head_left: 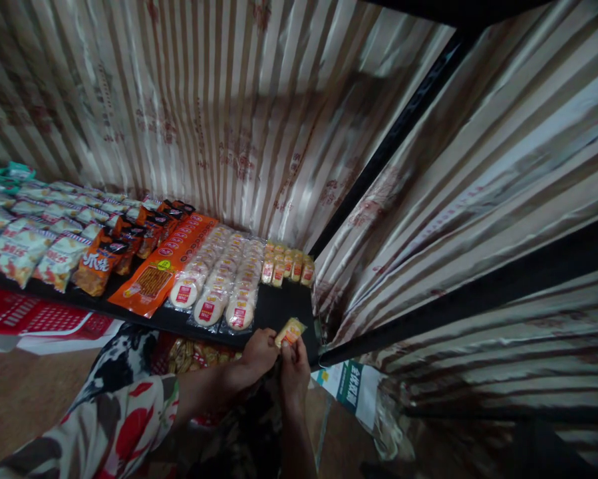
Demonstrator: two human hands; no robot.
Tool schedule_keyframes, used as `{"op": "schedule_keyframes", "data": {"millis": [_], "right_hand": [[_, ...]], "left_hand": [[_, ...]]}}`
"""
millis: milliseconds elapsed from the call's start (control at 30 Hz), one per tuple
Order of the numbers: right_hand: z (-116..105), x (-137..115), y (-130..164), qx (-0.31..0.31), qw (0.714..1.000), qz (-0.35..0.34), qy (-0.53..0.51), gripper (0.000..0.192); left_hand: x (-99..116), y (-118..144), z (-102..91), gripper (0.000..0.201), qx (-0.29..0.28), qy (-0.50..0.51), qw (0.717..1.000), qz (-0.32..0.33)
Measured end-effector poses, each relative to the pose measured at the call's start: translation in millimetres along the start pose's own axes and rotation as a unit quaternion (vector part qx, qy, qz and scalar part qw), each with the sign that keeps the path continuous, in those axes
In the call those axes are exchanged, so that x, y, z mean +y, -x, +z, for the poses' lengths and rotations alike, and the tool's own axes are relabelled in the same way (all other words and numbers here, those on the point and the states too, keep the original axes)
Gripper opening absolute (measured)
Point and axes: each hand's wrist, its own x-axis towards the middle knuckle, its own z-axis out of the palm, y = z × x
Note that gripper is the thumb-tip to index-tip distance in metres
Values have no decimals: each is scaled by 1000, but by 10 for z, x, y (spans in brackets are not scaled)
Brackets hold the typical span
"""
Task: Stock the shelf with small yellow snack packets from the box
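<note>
Wrapped snack (291, 328) is located at lower center of the frame, above the front of the black shelf (285, 305). The right hand (295, 362) pinches it between thumb and fingers; the left hand (261, 349) is curled at its left end—whether it grips cannot be told. Expect a light, crushable, oblong piece in slippery film; hold by the wrapper ends—avoid squeezing the middle. Adjacent, left: flat, round crackers (239, 314) in glossy clear film. Behind: pleated, striped curtain (179, 100).
</note>
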Motion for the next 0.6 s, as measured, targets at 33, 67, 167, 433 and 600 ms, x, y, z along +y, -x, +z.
{"op": "schedule_keyframes", "data": {"millis": [33, 67, 167, 433, 600], "right_hand": [[-8, -1, -33, 3, 1000, -3, 6, 74], [-15, -4, -65, 6, 1000, -6, 12, 74], [-13, -26, -148, 7, 1000, -11, 18, 72], [63, -70, -321, -8, 998, -54, -31, 43], [74, -16, -509, -6, 995, -86, 41, 36]], "left_hand": [[34, -6, 0, 28, 3, -3, 1000, 0], [65, -12, 3, 34, 6, -4, 1000, -1], [144, -30, 19, 42, -1, -13, 1000, 6], [287, -172, 70, 34, 20, -66, 998, 11], [374, -333, 86, 32, 20, -51, 999, 1]]}}
